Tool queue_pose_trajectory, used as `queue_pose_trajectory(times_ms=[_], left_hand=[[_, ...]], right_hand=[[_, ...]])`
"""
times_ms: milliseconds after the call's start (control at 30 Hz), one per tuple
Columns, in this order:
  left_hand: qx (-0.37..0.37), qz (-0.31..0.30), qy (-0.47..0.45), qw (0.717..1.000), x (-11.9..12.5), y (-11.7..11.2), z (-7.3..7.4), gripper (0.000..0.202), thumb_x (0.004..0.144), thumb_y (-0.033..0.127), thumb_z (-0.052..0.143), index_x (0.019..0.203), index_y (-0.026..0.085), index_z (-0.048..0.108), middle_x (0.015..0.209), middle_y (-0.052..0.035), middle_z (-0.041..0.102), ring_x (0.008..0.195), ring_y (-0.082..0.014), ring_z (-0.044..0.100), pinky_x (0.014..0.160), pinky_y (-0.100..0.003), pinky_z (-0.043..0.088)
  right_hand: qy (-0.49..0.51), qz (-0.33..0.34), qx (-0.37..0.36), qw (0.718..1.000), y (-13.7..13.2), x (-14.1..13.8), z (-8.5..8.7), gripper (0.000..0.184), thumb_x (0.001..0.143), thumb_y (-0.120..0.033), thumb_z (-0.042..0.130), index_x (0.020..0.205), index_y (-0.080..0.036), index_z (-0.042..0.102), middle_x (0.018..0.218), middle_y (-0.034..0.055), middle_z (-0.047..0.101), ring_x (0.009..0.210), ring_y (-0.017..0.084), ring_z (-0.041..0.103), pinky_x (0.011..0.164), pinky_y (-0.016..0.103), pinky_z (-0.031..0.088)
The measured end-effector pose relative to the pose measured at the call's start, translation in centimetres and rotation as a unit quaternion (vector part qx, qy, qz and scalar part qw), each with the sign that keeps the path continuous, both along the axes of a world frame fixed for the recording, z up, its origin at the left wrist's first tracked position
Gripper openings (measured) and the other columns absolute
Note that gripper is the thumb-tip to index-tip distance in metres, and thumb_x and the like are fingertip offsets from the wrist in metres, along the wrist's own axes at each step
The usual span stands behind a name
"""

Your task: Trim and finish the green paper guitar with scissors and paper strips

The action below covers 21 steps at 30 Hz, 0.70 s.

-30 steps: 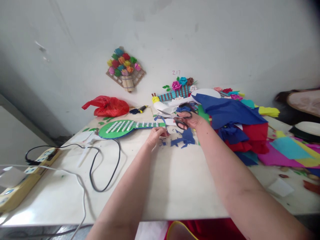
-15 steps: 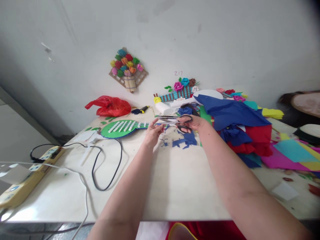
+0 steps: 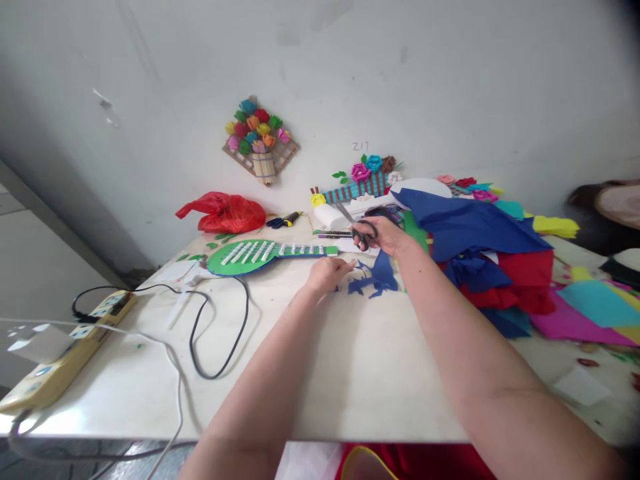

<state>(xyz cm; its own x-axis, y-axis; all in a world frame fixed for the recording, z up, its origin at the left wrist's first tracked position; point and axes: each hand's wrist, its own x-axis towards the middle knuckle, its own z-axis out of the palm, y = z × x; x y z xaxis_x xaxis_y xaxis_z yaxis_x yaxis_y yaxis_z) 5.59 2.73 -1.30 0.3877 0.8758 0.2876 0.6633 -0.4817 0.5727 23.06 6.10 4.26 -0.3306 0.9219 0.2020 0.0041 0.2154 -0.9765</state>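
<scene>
I have the pale table under everything, a large blue sheet heaped on its right side, and a green guitar-shaped piece lying at left, its neck ending just beyond the left hand. That hand is curled low over the tabletop; from here I can't tell whether its fingertips pinch anything. The right hand is clamped on the black handles of the scissors, blades slanting away toward the wall, near the left hand but apart from it. Torn blue scraps lie just beside the left fingertips and below the right hand.
</scene>
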Motion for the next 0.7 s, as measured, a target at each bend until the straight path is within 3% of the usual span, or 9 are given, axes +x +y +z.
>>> queue_pose_trajectory(times_ms=[100,167,233,300,400,467,567,633,700], left_hand=[[0.152,0.0,0.108,0.982,0.3,-0.6,0.4,0.035,0.082,0.046,0.042,0.085,0.024,0.069,0.071,-0.0048,0.064,0.067,-0.0162,0.057,0.061,-0.026,0.037],[0.212,0.004,0.131,0.968,0.3,-0.9,0.7,0.037,0.084,0.043,0.039,0.076,0.022,0.068,0.075,-0.0064,0.063,0.071,-0.0171,0.056,0.063,-0.028,0.038],[0.265,-0.002,0.11,0.958,0.1,-1.1,0.8,0.035,0.082,0.04,0.042,0.066,0.019,0.065,0.082,-0.0079,0.061,0.08,-0.0187,0.053,0.068,-0.03,0.039],[0.292,-0.024,0.06,0.954,-0.1,-0.9,0.8,0.026,0.079,0.033,0.048,0.063,0.018,0.063,0.092,-0.0084,0.059,0.087,-0.0201,0.05,0.075,-0.032,0.04],[0.274,-0.061,-0.046,0.959,-0.4,-0.4,0.6,0.014,0.072,0.022,0.054,0.06,0.018,0.059,0.095,-0.0076,0.059,0.089,-0.0201,0.048,0.082,-0.034,0.037],[0.228,-0.06,-0.124,0.964,-0.5,-0.1,0.3,0.021,0.073,0.02,0.053,0.052,0.018,0.053,0.078,-0.0057,0.058,0.077,-0.0168,0.049,0.078,-0.03,0.037],[0.137,0.005,-0.203,0.969,-0.6,0.1,0.0,0.035,0.074,0.025,0.054,0.043,0.017,0.039,0.048,0.0015,0.038,0.052,-0.0103,0.038,0.06,-0.024,0.033],[0.096,0.05,-0.253,0.961,-0.6,0.3,-0.2,0.033,0.07,0.027,0.058,0.046,0.017,0.036,0.045,0.0047,0.031,0.047,-0.0081,0.03,0.052,-0.023,0.029],[0.076,0.06,-0.321,0.942,-0.7,0.5,-0.5,0.021,0.066,0.026,0.062,0.058,0.018,0.043,0.047,0.0066,0.034,0.047,-0.0072,0.031,0.05,-0.021,0.028]], right_hand=[[-0.079,-0.063,-0.007,0.995,0.4,-1.5,-0.8,0.026,0.064,-0.036,0.066,0.067,-0.011,0.057,0.051,0.0023,0.057,0.037,0.008,0.047,0.03,0.017,0.024],[-0.121,-0.093,0.0,0.988,1.0,-2.3,-1.5,0.023,0.066,-0.035,0.064,0.066,-0.012,0.06,0.047,-0.0008,0.053,0.035,0.006,0.042,0.035,0.019,0.034],[-0.205,-0.126,0.026,0.97,1.6,-2.7,-2.3,0.021,0.07,-0.033,0.06,0.069,-0.012,0.063,0.049,0.0,0.055,0.037,0.008,0.044,0.041,0.022,0.039],[-0.314,-0.156,0.064,0.934,2.2,-2.8,-3.0,0.021,0.073,-0.03,0.054,0.074,-0.014,0.067,0.056,0.003,0.061,0.046,0.011,0.052,0.05,0.024,0.043],[-0.454,-0.203,0.101,0.862,2.4,-2.9,-3.5,0.025,0.072,-0.032,0.054,0.084,-0.016,0.069,0.077,0.0089,0.068,0.073,0.018,0.061,0.066,0.026,0.045],[-0.509,-0.231,0.099,0.823,2.2,-2.9,-3.6,0.029,0.071,-0.033,0.055,0.089,-0.015,0.068,0.09,0.0136,0.067,0.085,0.023,0.061,0.071,0.028,0.044],[-0.552,-0.248,0.073,0.793,1.7,-3.1,-3.9,0.033,0.072,-0.033,0.055,0.095,-0.013,0.066,0.099,0.017,0.064,0.092,0.025,0.059,0.074,0.03,0.044],[-0.573,-0.246,0.065,0.779,1.5,-3.3,-4.1,0.033,0.072,-0.033,0.055,0.097,-0.013,0.066,0.101,0.0173,0.064,0.094,0.024,0.059,0.075,0.03,0.044],[-0.588,-0.25,0.068,0.766,1.4,-3.4,-4.2,0.034,0.072,-0.031,0.056,0.098,-0.012,0.065,0.101,0.0186,0.063,0.094,0.025,0.059,0.075,0.03,0.044]])
